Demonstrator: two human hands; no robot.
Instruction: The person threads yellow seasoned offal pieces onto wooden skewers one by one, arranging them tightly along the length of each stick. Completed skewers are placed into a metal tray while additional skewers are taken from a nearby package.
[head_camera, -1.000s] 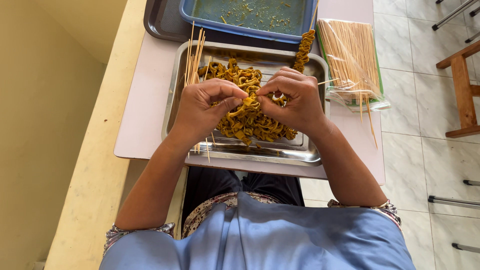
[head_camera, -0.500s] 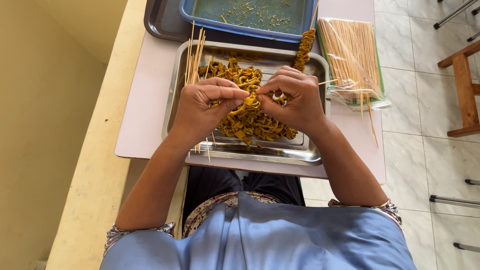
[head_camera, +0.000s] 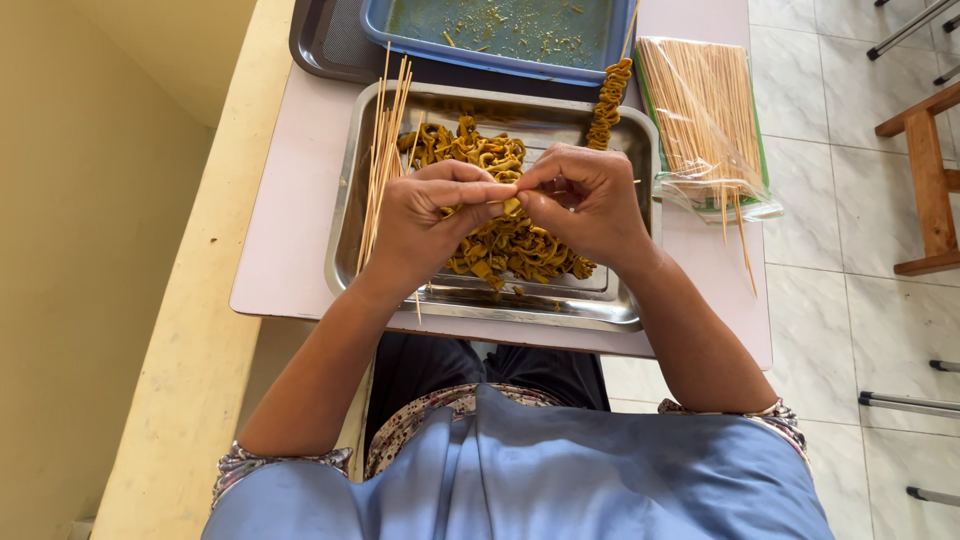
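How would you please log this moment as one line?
left hand: pinching yellow meat piece | right hand: pinching same piece | below: steel tray

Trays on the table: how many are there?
3: a steel tray under the hands, a blue tray behind it, and a dark tray beneath the blue one.

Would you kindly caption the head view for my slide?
Both hands, left hand and right hand, pinch a yellow food piece above a steel tray.
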